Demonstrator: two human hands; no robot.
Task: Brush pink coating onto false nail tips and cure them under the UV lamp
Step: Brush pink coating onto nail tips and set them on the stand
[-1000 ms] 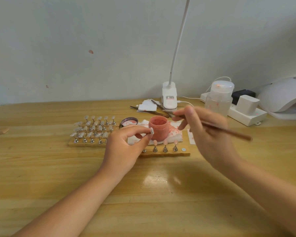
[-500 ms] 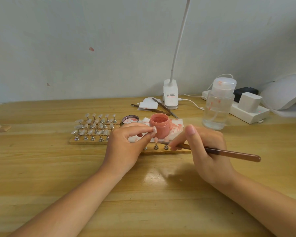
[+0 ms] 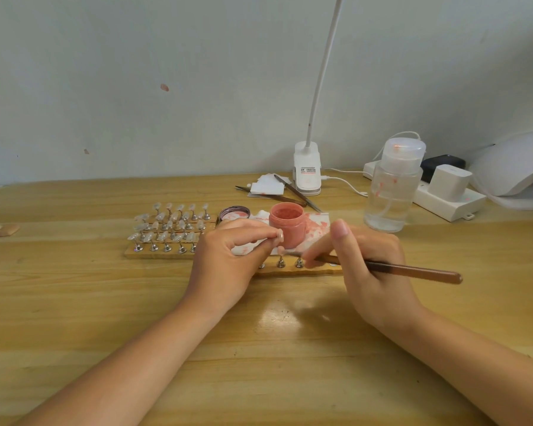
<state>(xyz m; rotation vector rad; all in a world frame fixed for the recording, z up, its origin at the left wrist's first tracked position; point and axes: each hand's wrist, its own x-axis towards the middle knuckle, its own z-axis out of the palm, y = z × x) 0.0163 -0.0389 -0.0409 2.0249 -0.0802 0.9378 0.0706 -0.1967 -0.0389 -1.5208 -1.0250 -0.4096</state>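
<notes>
No legible text anywhere. Only a small printed label on the white lamp clamp (image 3: 307, 172) at the back of the wooden table (image 3: 74, 302), with dark lines over a thin red strip, too small and blurred to read. No brand, number or sign readable on anything else.

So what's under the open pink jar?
The open pink jar stands on a white tissue stained pink. The left hand covers the tissue's near-left part.
</notes>
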